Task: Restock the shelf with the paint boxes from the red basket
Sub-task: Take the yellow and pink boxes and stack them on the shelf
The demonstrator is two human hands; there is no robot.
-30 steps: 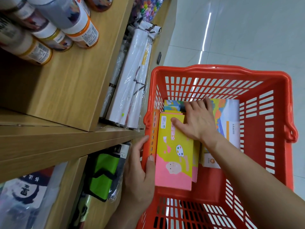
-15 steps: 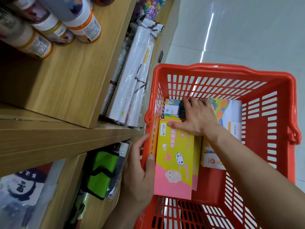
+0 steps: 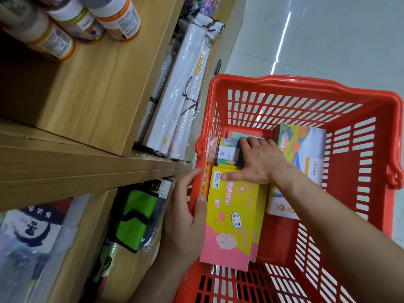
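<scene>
A red basket (image 3: 360,171) stands on the floor beside a wooden shelf unit (image 3: 91,88). Inside it a yellow and pink paint box (image 3: 231,219) stands tilted up against the left wall. My right hand (image 3: 258,160) grips its top edge, thumb on the front face and fingers over the back. My left hand (image 3: 185,217) clasps the basket's left wall, thumb inside touching the box's left edge. Behind the fingers lies a smaller colourful box (image 3: 227,152). A white and orange paint box (image 3: 306,154) lies at the right.
Jars with orange labels (image 3: 118,16) stand on the upper shelf. Long white wrapped packs (image 3: 181,97) lie on the shelf below, close to the basket. A green and black pouch (image 3: 135,213) and a wrapped pack with black lettering (image 3: 32,228) fill lower compartments. White floor tiles (image 3: 328,36) lie beyond.
My right hand has lifted the yellow and pink box's top edge higher, so the box stands more upright. The view has shifted slightly. My left hand stays on the basket wall.
</scene>
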